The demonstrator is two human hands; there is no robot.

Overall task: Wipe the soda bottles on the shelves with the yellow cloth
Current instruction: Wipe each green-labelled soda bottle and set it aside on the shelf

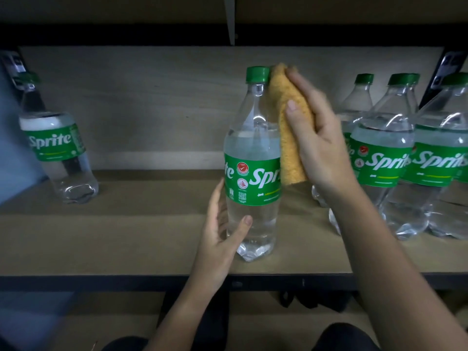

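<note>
Bottle mid-frame: my left hand cups base, fingers loose, steadying it; right hand clamps yellow cloth against neck for wiping.

— Readable on the middle bottle, centre of the frame?
— "Sprite" in white on the green label, cut to "Spri" at the right edge, with "te" wrapping in at the left; two round emblems and small print below, too fine to read.
— At the left of the frame?
— "Sprite" in full on the lone bottle.
— And the right?
— "Sprite" twice, on the two front bottles of the cluster; a partial label behind them, unreadable.
</note>
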